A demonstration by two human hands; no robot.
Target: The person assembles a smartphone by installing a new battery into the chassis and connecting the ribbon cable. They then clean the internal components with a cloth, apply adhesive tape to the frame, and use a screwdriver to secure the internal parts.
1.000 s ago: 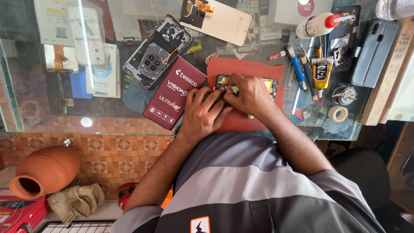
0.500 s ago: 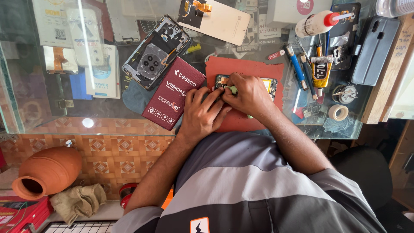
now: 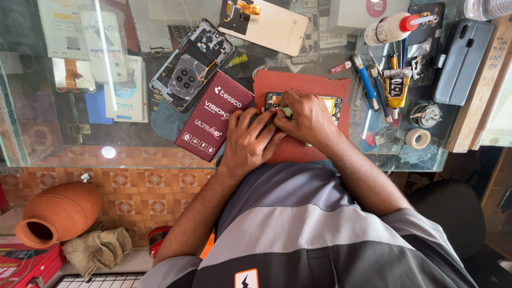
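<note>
Opened phone (image 3: 332,104) lay on the red mat (image 3: 304,85) on the glass table (image 3: 80,144), far from you. Your left hand (image 3: 250,141) and right hand (image 3: 304,117) met over it, pinching a small green tool (image 3: 287,111) between curled fingers.

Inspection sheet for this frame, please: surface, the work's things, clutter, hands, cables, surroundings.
Surface: glass counter with a red mat on it.
Work's things: opened phone lying on the mat, mostly hidden under both hands; a small green piece shows between the fingers.
Clutter: maroon box, second opened phone body, white back cover, glue bottle, blue-handled tools, tape roll, grey phone case.
Hands: left hand and right hand pressed together over the phone; grip cannot be told.
Cables: orange flex strip on the back cover.
Surroundings: clay pot, cloth, patterned floor tiles.
</note>
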